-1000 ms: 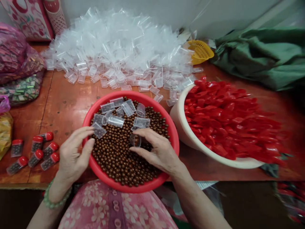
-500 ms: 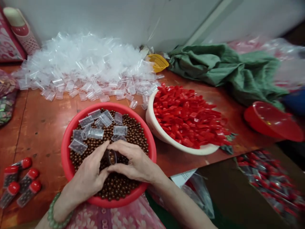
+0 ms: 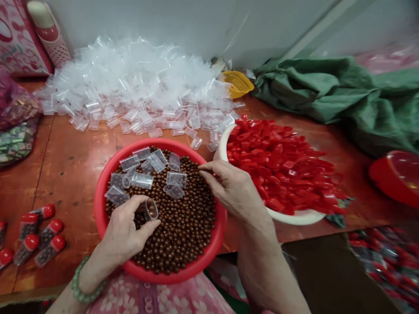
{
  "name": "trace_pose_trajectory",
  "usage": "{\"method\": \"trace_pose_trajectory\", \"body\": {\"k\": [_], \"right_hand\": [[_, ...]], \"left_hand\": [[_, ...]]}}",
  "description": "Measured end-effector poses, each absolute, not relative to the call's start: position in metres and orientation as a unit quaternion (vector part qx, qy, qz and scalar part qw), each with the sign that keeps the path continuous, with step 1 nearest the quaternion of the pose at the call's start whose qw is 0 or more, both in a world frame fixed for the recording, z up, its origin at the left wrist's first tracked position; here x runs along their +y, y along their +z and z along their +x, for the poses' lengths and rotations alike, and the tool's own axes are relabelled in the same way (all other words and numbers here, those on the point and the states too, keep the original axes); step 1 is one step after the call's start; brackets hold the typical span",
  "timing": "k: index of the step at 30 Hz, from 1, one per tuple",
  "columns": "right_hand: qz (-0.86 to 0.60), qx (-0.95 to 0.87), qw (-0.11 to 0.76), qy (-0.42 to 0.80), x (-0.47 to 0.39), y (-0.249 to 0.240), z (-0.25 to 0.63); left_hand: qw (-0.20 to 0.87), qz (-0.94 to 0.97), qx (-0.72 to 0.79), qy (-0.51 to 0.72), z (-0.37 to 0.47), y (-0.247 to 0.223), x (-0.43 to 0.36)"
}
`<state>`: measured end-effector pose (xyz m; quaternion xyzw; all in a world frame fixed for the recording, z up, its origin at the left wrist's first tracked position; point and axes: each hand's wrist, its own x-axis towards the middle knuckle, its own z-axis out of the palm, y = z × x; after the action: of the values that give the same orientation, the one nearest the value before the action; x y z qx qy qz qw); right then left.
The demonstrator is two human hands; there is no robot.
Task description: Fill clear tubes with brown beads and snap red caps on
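Observation:
My left hand [image 3: 132,226] holds a clear plastic tube [image 3: 151,210] between thumb and fingers, its oval mouth tilted toward me and brown beads visible inside. It is over a red basin [image 3: 220,226] filled with small brown beads [image 3: 176,218]. Several empty clear tubes [image 3: 142,180] lie on the beads. Above the basin's right rim is my right hand [image 3: 229,185], its thumb and index tips slightly apart and nothing visible between them. Just beyond that hand, a white bowl [image 3: 307,217] is heaped with red plastic caps [image 3: 281,165].
A large pile of clear tubes [image 3: 140,87] lies against the wall. Red-capped, bead-filled tubes [image 3: 42,235] rest at left. Green cloth [image 3: 327,91], a yellow basket [image 3: 238,83] and a red bowl [image 3: 393,179] stand toward the right. More red-capped tubes [image 3: 389,266] lie below the table edge.
My right hand has let go of the tube and moved right, toward the white bowl. My left hand keeps hold of the tube. The view has shifted slightly right.

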<state>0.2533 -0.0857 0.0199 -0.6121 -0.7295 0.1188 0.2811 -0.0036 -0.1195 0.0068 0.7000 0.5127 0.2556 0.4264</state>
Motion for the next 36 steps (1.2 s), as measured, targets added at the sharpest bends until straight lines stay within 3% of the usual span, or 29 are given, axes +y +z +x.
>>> {"method": "trace_pose_trajectory", "body": {"k": [5,7,11,14,25,36], "right_hand": [[-0.725,-0.631,0.275,-0.027,-0.100,0.027,0.312],[-0.771,-0.591,0.225,-0.078,-0.106,0.023,0.340],[-0.829,-0.552,0.087,0.007,-0.111,0.004,0.376],[-0.848,-0.525,0.054,0.051,-0.106,-0.014,0.384],[-0.841,-0.527,0.121,-0.011,-0.085,-0.033,0.403],[-0.790,-0.504,0.344,0.060,-0.081,-0.001,0.422]], "left_hand": [[0.445,0.670,0.543,0.240,-0.012,-0.001,-0.118],[0.429,0.678,0.549,0.234,-0.013,-0.004,-0.117],[0.435,0.671,0.548,0.245,-0.014,-0.008,-0.116],[0.439,0.659,0.558,0.247,-0.014,-0.008,-0.116],[0.419,0.670,0.564,0.238,-0.012,-0.006,-0.113],[0.440,0.668,0.556,0.226,-0.013,-0.003,-0.111]]}}
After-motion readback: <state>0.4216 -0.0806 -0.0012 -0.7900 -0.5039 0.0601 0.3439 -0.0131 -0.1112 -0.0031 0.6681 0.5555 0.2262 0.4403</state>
